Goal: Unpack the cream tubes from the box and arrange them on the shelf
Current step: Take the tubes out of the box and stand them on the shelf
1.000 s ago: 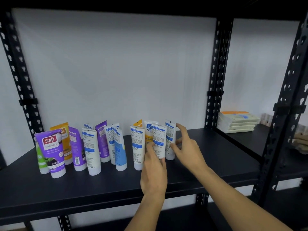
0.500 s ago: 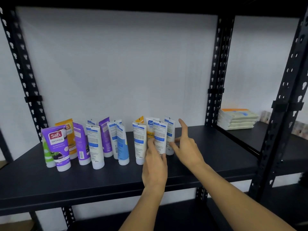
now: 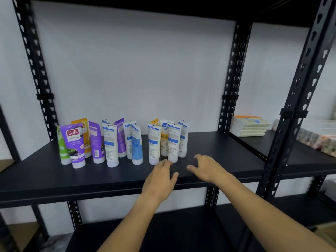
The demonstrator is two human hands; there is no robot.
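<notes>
The fingers (image 3: 164, 163) of the left hand (image 3: 160, 180) are loosely spread and released, their tips just short of the nearest white tube's (image 3: 173, 142) cap; whether they touch it cannot be told. The right hand (image 3: 207, 169), at three o'clock from the left, is also released and holds nothing. The cream tubes (image 3: 118, 142) stand cap-down in a loose cluster on the shelf (image 3: 218, 153), at twelve and ten o'clock from the hands, probably so they stay upright with labels showing. No box is visible.
</notes>
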